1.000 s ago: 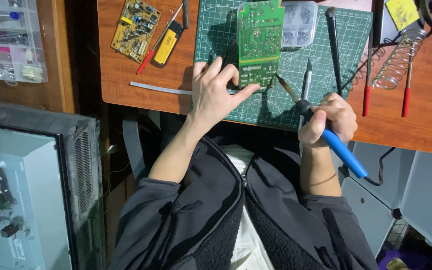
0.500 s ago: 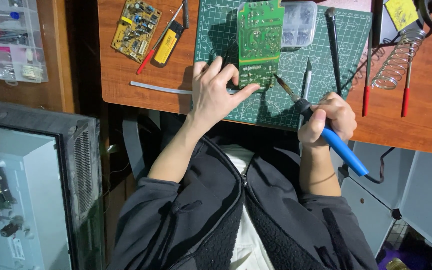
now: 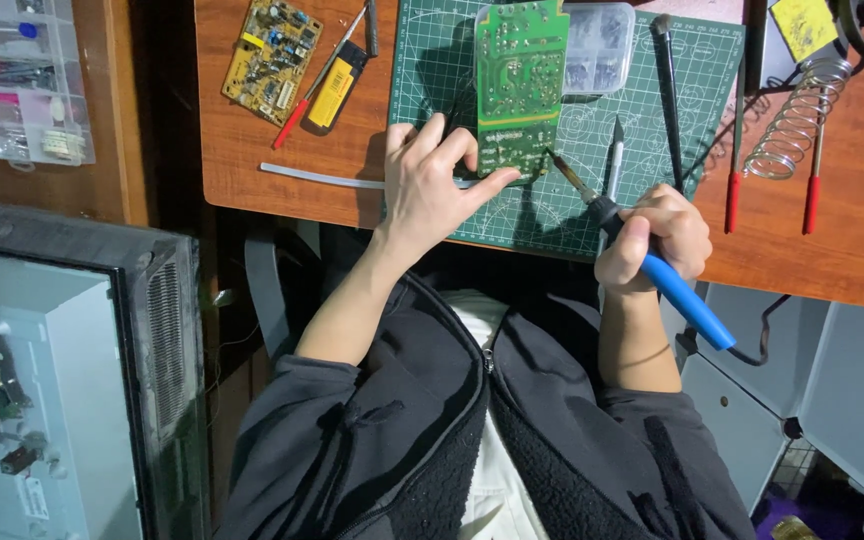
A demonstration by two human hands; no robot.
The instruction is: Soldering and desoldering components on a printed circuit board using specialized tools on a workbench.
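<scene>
Left hand (image 3: 430, 190) lay flat, fingers spread, steadying green circuit board (image 3: 519, 85) on cutting mat (image 3: 652, 150) on table (image 3: 852, 230). Right hand (image 3: 652, 237) gripped blue-handled soldering iron (image 3: 642, 255), tip at the board's lower right edge.

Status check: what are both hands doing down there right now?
Left hand steadies green board. Right hand grips soldering iron, tip at board's lower edge. Nothing blocking.
</scene>
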